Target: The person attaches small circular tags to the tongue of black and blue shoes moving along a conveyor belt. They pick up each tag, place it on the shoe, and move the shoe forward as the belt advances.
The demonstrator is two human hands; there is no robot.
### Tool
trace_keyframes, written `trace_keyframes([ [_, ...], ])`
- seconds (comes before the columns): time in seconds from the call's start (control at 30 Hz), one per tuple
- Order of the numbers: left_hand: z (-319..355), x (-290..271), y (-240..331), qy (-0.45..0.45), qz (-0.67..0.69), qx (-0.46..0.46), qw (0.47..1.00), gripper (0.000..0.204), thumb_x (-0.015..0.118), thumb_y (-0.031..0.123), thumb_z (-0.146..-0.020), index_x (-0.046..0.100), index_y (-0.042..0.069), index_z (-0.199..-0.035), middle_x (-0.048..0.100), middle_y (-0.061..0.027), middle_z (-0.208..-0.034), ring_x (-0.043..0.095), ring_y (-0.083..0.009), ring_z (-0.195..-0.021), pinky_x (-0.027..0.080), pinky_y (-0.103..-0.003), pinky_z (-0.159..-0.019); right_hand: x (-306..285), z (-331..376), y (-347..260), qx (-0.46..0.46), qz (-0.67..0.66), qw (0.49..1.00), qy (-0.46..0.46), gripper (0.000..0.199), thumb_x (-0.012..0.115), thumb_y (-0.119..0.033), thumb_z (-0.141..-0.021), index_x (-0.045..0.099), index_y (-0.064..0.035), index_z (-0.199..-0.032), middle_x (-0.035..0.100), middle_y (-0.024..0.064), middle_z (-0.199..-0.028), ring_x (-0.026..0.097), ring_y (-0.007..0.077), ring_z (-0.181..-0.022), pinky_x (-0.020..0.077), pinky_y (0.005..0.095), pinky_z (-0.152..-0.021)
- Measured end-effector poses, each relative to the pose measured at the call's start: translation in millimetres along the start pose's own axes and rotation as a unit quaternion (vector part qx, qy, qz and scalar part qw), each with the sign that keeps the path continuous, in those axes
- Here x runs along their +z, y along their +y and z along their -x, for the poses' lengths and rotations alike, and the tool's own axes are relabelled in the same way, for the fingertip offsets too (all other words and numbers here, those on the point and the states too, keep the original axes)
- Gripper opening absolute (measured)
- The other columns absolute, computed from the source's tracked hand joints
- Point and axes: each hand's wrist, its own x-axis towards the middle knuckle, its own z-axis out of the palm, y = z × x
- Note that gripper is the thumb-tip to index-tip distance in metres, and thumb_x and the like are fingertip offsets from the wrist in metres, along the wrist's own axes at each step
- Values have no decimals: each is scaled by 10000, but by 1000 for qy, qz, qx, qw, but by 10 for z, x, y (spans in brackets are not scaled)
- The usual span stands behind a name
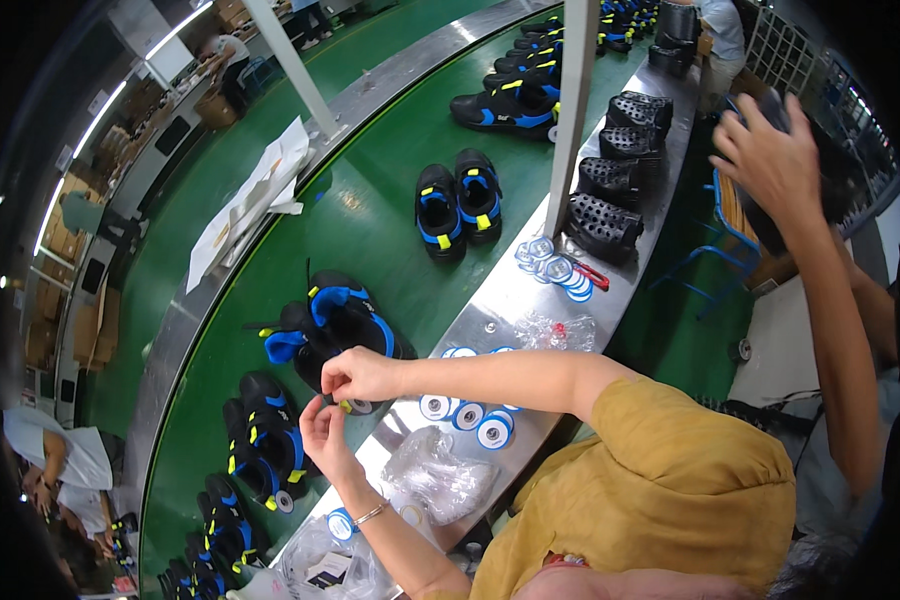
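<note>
Mustard-yellow top [685,480], short sleeves [618,402], bare hands [365,374] — a thin silvery bangle [373,513] at the left wrist [356,490]

Green belt [375,235] with dark shoes [340,322], metal ledge [480,315] with round labels [494,431] and clear plastic [435,475]

The head camera looks down at both hands [325,432] [363,376].

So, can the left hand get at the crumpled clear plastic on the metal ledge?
Likely yes: the clear plastic lies uncovered near the left hand, and nothing visible blocks the way between.
</note>
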Motion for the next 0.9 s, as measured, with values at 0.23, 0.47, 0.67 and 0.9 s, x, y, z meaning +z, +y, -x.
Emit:
trace_keyframes([
  [0.23, -16, -33, -40, -9, 19, -1, 1000, 356, 641, -27, -848, 541, -34, -1190, 654, -58, -879, 611, -115, -843, 462, -233, -813, 54, 18, -39, 4, 10, 1000, -8, 156, 678, -7, -675, 653, 7, -828, 678, 122, -732, 668, 207, -691, 517, 310, -624],
  [0.47, -23, -48, -71, -13, 24, -7, 1000, 364, 648, -37, -848, 546, -35, -1198, 656, -50, -899, 595, -92, -845, 455, -210, -780, 54, -8, 16, 21, 41, 998, -31, 177, 680, -31, -744, 629, 18, -906, 649, 82, -744, 622, 139, -696, 497, 281, -647],
  [0.67, -22, -82, -104, -5, 36, -12, 999, 357, 656, -34, -835, 564, -38, -1179, 672, -66, -918, 625, -115, -858, 484, -230, -818, 66, 1, -12, 23, 11, 998, -52, 153, 683, -16, -749, 625, 25, -884, 619, 53, -714, 587, 100, -680, 487, 254, -647],
  [0.9, -12, -88, -214, 75, -65, 62, 993, 331, 688, 41, -848, 564, -36, -1145, 672, -82, -975, 602, -140, -928, 456, -263, -850, 93, 29, 22, -143, 227, 962, 58, 143, 664, -99, -777, 640, -12, -889, 649, 104, -831, 631, 255, -820, 500, 352, -716],
])
